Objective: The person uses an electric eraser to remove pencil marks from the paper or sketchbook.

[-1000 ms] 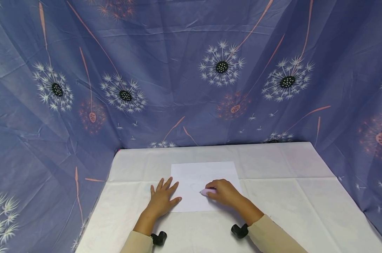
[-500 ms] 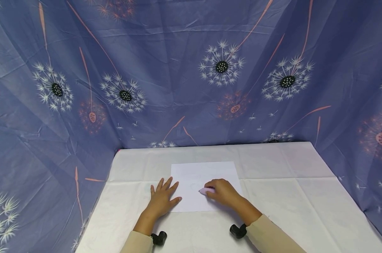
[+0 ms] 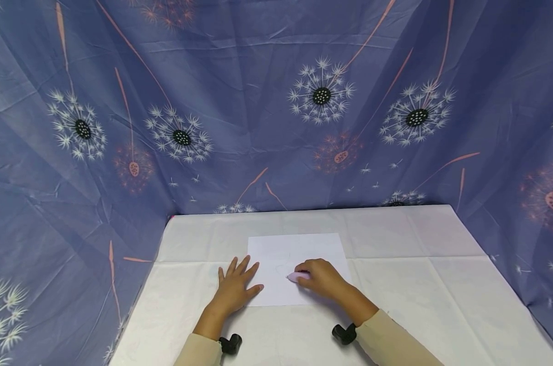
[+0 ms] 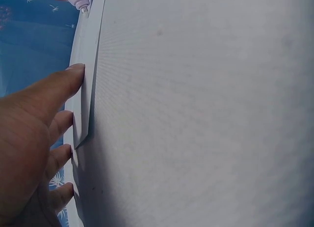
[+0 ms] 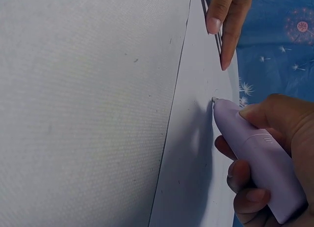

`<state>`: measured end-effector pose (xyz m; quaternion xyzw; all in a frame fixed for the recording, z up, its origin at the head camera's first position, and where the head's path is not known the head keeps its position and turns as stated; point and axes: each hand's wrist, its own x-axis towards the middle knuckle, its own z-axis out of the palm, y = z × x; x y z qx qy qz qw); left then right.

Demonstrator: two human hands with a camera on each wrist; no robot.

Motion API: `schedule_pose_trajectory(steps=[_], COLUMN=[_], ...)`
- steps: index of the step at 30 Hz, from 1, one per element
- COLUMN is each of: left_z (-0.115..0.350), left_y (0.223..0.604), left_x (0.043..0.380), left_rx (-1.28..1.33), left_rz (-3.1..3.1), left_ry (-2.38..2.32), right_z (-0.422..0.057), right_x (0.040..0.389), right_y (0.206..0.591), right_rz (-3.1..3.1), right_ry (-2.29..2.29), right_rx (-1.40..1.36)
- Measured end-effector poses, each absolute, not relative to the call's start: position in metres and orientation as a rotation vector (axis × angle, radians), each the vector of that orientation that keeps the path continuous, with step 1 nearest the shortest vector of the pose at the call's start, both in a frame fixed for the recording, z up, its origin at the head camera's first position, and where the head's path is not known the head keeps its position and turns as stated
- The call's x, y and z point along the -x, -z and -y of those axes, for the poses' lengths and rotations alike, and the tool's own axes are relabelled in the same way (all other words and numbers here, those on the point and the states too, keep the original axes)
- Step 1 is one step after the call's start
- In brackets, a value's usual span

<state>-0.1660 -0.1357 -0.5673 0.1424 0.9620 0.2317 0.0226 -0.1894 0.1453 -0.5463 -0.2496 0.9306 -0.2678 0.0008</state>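
A white sheet of paper (image 3: pixel 299 244) lies on the cloth-covered table, with a faint curved line near its middle. My left hand (image 3: pixel 232 290) rests at the paper's left edge, fingers spread; in the left wrist view its thumb (image 4: pixel 68 82) touches the sheet. My right hand (image 3: pixel 326 278) holds a thick lilac pen-shaped tool (image 5: pixel 262 160) over the right part of the paper. Its narrow pale tip points left, at or just above the sheet; contact cannot be told. The thumb lies along the tool's upper side and the other fingers curl beneath it.
White cloth (image 3: pixel 418 284) covers the table, with fold creases and small dark specks near the paper. A blue dandelion-print curtain (image 3: pixel 249 101) hangs behind and at both sides. Black wrist-worn devices (image 3: pixel 230 344) sit at both wrists.
My right hand and the lilac tool have shifted slightly left across the paper. The faint curved line looks a little longer or clearer now. My left hand has stayed in place.
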Motion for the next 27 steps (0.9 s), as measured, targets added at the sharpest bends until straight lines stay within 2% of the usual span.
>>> schedule_pose_trajectory(steps=[27], left_z=[0.1369], left_y=[0.5698], left_x=[0.1689], left_rx=[-0.425], left_rz=[-2.976], left_ry=[-0.686], right_z=[-0.1418], right_x=[0.1918], right_y=[0.5463], right_rz=[-2.919], right_ry=[0.842], right_rx=[0.763])
